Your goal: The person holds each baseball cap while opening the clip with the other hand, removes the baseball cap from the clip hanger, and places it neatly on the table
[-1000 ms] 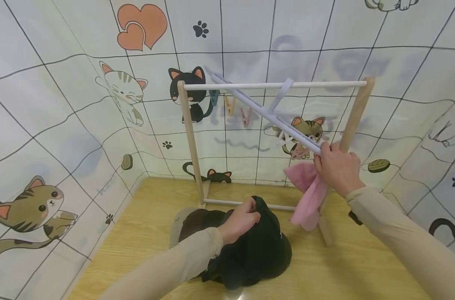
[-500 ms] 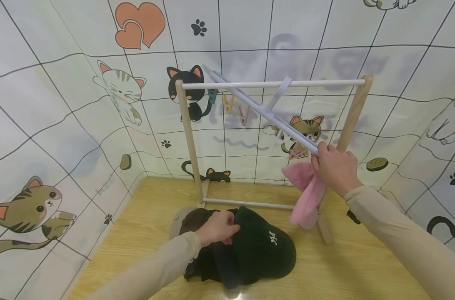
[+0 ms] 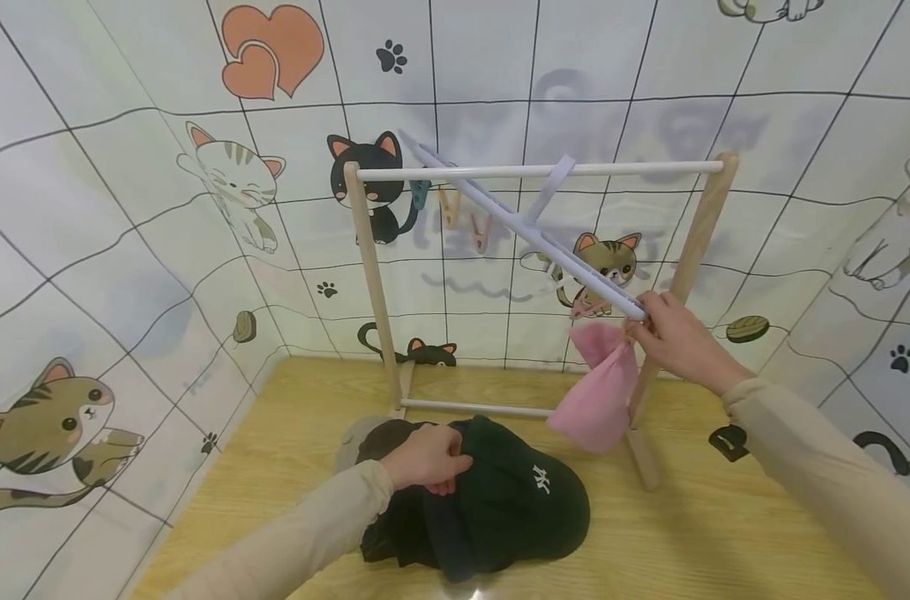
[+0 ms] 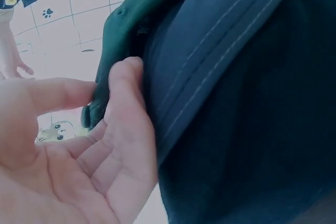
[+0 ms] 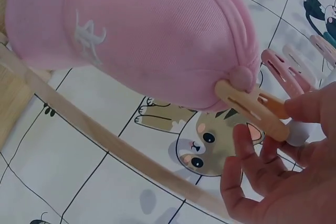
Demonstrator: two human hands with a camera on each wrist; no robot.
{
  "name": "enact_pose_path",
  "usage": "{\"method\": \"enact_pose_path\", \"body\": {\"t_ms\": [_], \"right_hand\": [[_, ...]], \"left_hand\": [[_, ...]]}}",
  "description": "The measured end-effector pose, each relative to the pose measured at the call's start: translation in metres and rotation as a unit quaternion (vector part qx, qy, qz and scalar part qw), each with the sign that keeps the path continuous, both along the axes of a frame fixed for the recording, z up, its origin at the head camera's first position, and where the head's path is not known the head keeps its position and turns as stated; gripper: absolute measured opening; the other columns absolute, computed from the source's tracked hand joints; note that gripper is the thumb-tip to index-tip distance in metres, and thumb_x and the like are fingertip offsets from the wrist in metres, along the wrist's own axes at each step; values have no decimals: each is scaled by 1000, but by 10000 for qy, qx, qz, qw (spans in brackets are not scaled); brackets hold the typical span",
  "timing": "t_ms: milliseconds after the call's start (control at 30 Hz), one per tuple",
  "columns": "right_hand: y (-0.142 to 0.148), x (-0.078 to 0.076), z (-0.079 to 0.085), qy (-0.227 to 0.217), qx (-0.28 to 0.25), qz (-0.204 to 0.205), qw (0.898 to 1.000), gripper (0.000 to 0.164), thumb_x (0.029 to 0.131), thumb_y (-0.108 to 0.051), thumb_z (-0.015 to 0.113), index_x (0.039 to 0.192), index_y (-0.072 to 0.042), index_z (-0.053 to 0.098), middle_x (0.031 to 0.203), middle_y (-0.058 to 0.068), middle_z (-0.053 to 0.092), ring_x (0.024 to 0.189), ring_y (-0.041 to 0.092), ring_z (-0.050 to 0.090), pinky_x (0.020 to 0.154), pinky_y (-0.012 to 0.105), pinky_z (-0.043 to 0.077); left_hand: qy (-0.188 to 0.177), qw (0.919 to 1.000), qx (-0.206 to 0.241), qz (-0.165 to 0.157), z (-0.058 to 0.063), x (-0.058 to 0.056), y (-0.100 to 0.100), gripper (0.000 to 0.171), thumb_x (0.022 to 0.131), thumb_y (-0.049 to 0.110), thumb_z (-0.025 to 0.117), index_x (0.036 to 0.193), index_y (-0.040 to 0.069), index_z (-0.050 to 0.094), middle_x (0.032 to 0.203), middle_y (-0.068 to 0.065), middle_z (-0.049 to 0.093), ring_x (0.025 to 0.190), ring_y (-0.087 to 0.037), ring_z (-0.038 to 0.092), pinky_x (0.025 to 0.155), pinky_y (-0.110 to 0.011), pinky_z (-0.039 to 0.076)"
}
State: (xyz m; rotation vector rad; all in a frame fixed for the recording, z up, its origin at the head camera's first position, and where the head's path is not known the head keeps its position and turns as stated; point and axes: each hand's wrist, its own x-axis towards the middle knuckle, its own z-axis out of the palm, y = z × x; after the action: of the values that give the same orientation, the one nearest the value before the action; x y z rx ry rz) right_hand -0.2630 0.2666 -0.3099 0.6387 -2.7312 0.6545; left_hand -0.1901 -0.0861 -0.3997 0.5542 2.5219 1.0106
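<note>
My left hand (image 3: 428, 457) pinches the edge of a dark green cap (image 3: 522, 500) with a white logo, lying on the pile. In the left wrist view, thumb and fingers meet at the green edge (image 4: 118, 40), beside a dark blue stitched brim (image 4: 210, 61). My right hand (image 3: 680, 337) is at the low end of a tilted lilac hanger (image 3: 530, 229). In the right wrist view its thumb and fingers pinch a pale orange clothespin (image 5: 252, 111). That clothespin meets the button of a pink cap (image 5: 152, 30), which hangs below the hanger.
A rack with wooden posts (image 3: 372, 283) and a white top bar (image 3: 620, 169) carries the hanger's hook. Several clothespins, one yellow (image 3: 449, 208), hang along the hanger. Brown and beige caps (image 3: 356, 442) lie behind my left hand on the wooden table (image 3: 222, 500).
My left hand has moved left and down, and the green cap has turned so its logo shows. My right hand's fingers have shifted at the hanger's end; the pink cap has swung left.
</note>
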Motion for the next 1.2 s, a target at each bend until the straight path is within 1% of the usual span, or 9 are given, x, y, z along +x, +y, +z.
{"method": "enact_pose_path", "body": {"t_ms": [167,333,433,600,667,833,900,1067,1200], "right_hand": [[8,5,6,334,-116,261,9990,14,94,-1,57,105,7,54,91,17,50,77,26,49,58,34,41],[13,9,14,622,-261,528,9963,13,93,1,59,104,4,54,98,18,54,83,29,58,62,33,46],[12,13,19,625,-371,587,9956,16,94,0,59,109,4,54,101,17,56,87,29,59,68,38,48],[7,20,28,230,-653,561,9960,23,97,-5,56,116,6,54,102,17,61,93,32,59,77,53,48],[6,22,31,26,-747,463,9961,25,97,-8,56,118,6,55,103,18,62,95,30,59,80,54,48],[4,25,38,-440,-877,89,9951,30,98,-16,57,120,5,57,107,17,62,93,9,55,86,50,48],[4,27,41,-573,-922,3,9941,31,98,-17,57,121,5,57,108,17,62,92,5,54,87,49,48],[-1,29,46,-818,-987,-31,9917,32,98,-18,58,122,4,57,110,17,62,98,20,58,88,50,47],[-6,31,48,-1001,-1005,-22,9899,33,97,-19,59,121,3,57,111,19,61,102,31,58,88,51,47]], "left_hand": [[319,9990,-194,-241,6,-5,-4,23,93,9,61,71,7,54,53,0,60,46,-12,58,45,-25,48],[534,9979,-302,-208,12,-14,-8,20,93,9,61,73,7,57,55,0,60,47,-11,57,47,-25,46],[482,9984,-280,-135,16,-19,-8,19,94,10,60,76,6,57,57,-1,60,49,-13,57,48,-25,46],[402,9989,-138,-173,22,-27,-6,16,94,8,59,80,4,57,60,-4,62,51,-14,58,49,-25,49],[370,9992,-42,-172,24,-31,-3,15,94,7,59,80,3,57,61,-6,63,50,-14,58,49,-26,49],[194,9995,199,-126,30,-39,5,12,95,6,58,84,2,57,65,-7,65,53,-15,60,52,-26,51],[167,9994,241,-181,32,-42,10,11,95,6,57,85,2,58,67,-7,66,56,-15,61,53,-26,51],[199,9986,192,-450,39,-49,22,10,94,10,59,87,3,61,71,-6,66,59,-13,59,54,-24,49],[446,9958,99,-796,47,-54,33,11,92,16,63,97,6,62,87,-5,65,73,-14,60,62,-26,48]]}}
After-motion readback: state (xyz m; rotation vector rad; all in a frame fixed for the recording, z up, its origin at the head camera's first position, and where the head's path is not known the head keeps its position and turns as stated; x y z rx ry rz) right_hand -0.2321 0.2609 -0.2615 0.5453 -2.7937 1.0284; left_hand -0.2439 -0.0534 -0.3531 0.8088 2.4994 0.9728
